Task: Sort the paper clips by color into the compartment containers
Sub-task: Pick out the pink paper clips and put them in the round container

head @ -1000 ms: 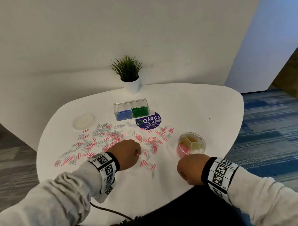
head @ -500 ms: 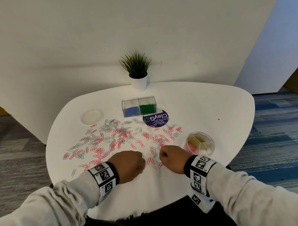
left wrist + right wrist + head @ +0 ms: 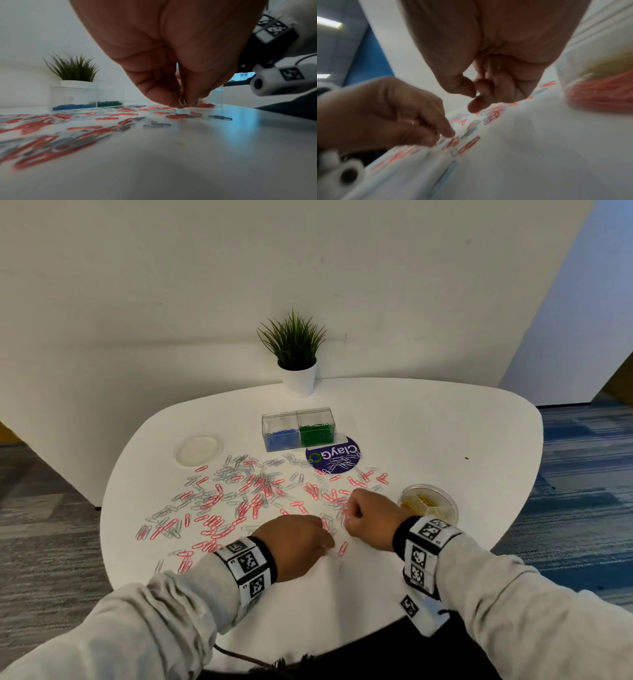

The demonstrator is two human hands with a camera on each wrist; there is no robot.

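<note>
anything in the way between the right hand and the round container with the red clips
Nothing visible does. The right hand hovers over the scattered clips, and only bare table lies between it and the open round container.

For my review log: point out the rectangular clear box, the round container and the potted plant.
rectangular clear box (image 3: 298, 429), head view, front wall at the divider.
round container (image 3: 450, 506), head view, right rim.
potted plant (image 3: 300, 379), head view, white pot.

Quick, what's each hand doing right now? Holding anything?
Left hand: fingers curled, pinching a white paper clip at the table.
Right hand: curled, pinching at the clips; what it holds cannot be told.
</note>
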